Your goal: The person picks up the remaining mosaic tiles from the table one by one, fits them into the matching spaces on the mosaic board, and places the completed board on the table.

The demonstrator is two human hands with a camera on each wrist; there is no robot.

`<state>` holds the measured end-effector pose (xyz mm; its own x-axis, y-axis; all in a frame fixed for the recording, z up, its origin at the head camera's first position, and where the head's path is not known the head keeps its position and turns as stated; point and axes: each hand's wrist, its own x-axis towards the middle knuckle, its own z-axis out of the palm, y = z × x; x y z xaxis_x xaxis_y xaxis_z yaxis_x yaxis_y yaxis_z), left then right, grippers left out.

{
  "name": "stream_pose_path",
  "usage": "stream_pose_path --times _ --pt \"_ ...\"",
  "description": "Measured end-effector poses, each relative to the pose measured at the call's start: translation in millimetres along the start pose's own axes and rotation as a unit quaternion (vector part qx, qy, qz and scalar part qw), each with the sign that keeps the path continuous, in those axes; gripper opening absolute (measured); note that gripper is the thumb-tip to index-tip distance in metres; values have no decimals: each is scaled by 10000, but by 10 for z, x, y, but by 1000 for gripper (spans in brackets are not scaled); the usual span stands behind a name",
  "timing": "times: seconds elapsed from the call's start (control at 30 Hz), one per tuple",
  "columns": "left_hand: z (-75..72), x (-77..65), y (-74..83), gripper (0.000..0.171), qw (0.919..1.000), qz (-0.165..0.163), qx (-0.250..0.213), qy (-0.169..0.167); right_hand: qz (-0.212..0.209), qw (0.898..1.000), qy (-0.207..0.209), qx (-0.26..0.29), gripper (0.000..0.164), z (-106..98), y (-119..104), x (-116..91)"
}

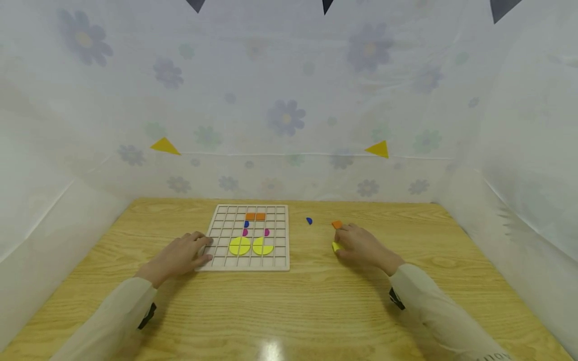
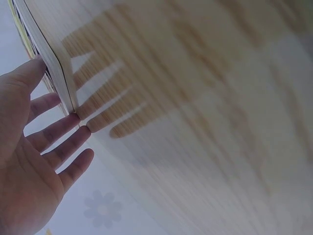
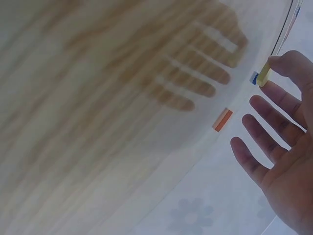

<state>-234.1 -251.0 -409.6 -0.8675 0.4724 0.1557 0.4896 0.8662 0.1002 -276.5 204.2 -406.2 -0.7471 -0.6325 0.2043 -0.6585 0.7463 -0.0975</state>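
Observation:
A wooden grid board [image 1: 281, 261] lies on the table, left of centre. On it are orange pieces [image 1: 255, 216], a small blue half-disc [image 1: 246, 224], two magenta half-discs, a full yellow disc [image 1: 239, 245] and a yellow disc [image 1: 263, 247] lacking its upper right quarter. My left hand [image 1: 179, 254] rests at the board's left edge, fingers extended and thumb on the near side. Between thumb and index finger, my right hand [image 1: 363, 247] pinches a yellow piece [image 3: 264, 73], its other fingers spread. Just beyond that hand lies an orange piece [image 1: 336, 224].
Between the board and my right hand, a loose blue half-disc [image 1: 309, 220] lies on the wood-grain table [image 1: 289, 311]. White floral curtains [image 1: 286, 118] enclose the table at the back and sides. Yellow triangles [image 1: 379, 149] hang at the back.

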Motion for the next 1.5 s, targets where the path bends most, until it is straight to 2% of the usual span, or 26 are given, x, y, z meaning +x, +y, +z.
stream_pose_path --times 0.1,0.23,0.33,0.63,0.87,1.17,1.5 --pt "6 6 -2 43 10000 0 16 -8 -192 9996 176 56 20 5 -29 43" --pt "-3 5 10 42 10000 38 41 44 -691 9960 553 135 21 50 -51 117" --pt "-12 4 22 41 10000 41 42 70 -864 9939 680 126 20 69 -103 179" --pt "-6 21 3 42 10000 70 62 -12 -347 9994 -2 -36 20 102 -337 378" --pt "2 21 5 42 10000 2 -19 -40 -459 9987 -116 -203 20 140 -467 537" --pt "6 17 -2 43 9998 -113 -53 -146 -164 9983 -430 -359 24 145 -623 767" --pt "10 14 -3 43 9999 -59 -33 -107 -55 9988 -489 -22 23 221 -750 1001"
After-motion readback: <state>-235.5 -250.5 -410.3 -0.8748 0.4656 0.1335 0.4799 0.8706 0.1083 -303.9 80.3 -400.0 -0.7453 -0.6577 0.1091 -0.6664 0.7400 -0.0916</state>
